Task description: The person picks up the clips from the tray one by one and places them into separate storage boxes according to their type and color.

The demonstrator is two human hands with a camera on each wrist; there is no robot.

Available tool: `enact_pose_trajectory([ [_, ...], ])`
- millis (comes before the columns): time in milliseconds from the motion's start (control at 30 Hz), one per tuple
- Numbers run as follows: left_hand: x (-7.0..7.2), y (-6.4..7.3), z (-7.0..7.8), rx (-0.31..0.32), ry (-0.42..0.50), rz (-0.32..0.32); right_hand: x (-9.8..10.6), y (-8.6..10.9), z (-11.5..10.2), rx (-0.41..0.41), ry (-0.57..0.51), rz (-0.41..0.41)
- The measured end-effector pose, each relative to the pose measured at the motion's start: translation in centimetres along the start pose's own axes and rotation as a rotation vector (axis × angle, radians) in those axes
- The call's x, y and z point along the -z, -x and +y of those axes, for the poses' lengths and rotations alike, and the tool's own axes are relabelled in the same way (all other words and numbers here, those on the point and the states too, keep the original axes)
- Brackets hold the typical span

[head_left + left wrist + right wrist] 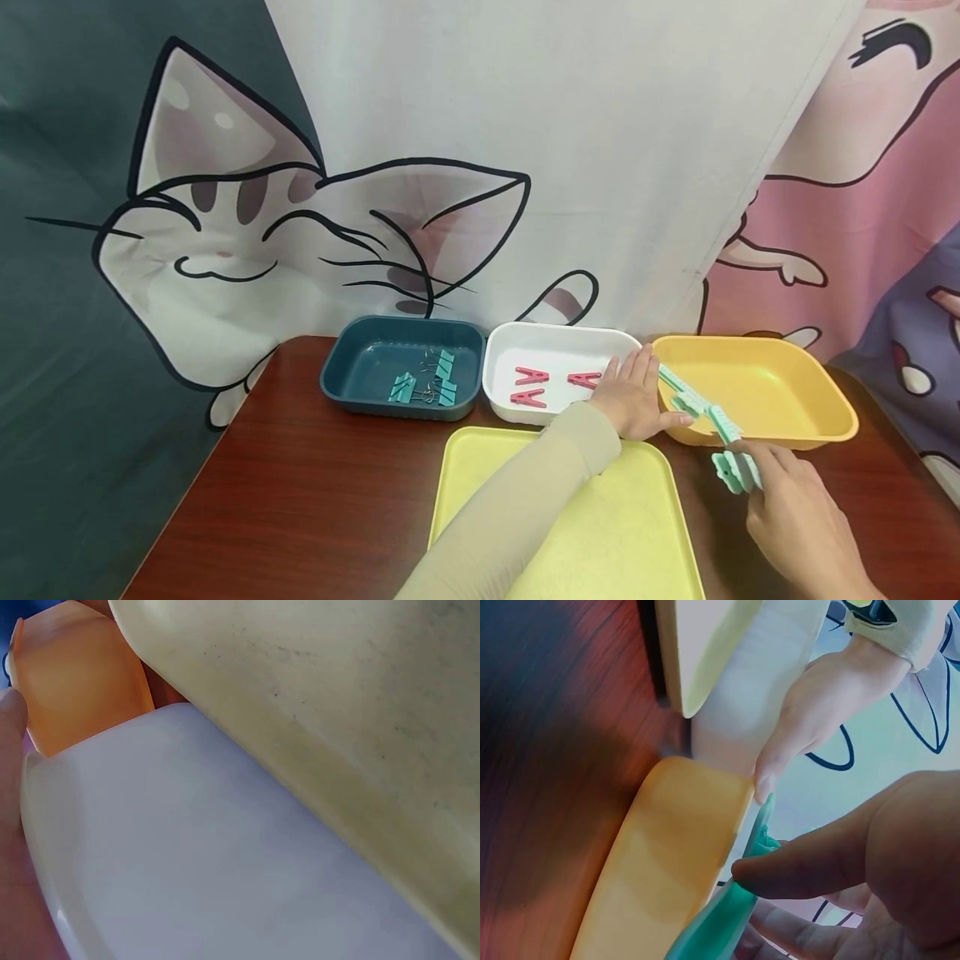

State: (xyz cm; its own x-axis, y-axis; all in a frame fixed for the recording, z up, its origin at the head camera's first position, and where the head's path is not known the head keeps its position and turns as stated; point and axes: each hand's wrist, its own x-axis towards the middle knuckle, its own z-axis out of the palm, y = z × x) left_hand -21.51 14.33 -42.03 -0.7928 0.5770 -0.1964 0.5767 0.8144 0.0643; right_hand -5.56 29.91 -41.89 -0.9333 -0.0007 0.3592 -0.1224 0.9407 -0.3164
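Observation:
My right hand (802,508) pinches a mint-green and white long plastic clip (726,425) with a flower-shaped piece, at the front of the yellow bin. In the right wrist view the thumb presses on the green clip (718,922). A similar mint-green clip (682,387) lies in line with it over the yellow bin (836,408). My left hand (633,396) spreads straight fingers over the right end of the white bin (517,333), its thumb pointing at the clips. Red clothespins (531,377) lie in the white bin, partly hidden by the hand.
A dark teal bin (356,367) at the left holds several turquoise binder clips (446,392). The yellow tray (630,533) lies in front on the brown table (300,500), under my left forearm. A printed cat curtain (487,83) hangs behind the bins.

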Motion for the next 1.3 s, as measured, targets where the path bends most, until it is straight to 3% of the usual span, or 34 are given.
enact_pose_trajectory([
  [633,0.0,0.1,0.0,-0.007,-0.019,0.017,-0.6,-2.4,2.0,0.075,0.003,0.09],
  [1000,-0.2,-0.4,0.1,0.007,-0.014,-0.027,-0.3,-3.4,2.4,0.053,-0.004,0.061],
  [1300,0.1,0.3,0.1,-0.006,-0.029,0.012,-0.2,-4.3,2.7,0.033,0.01,0.016],
])
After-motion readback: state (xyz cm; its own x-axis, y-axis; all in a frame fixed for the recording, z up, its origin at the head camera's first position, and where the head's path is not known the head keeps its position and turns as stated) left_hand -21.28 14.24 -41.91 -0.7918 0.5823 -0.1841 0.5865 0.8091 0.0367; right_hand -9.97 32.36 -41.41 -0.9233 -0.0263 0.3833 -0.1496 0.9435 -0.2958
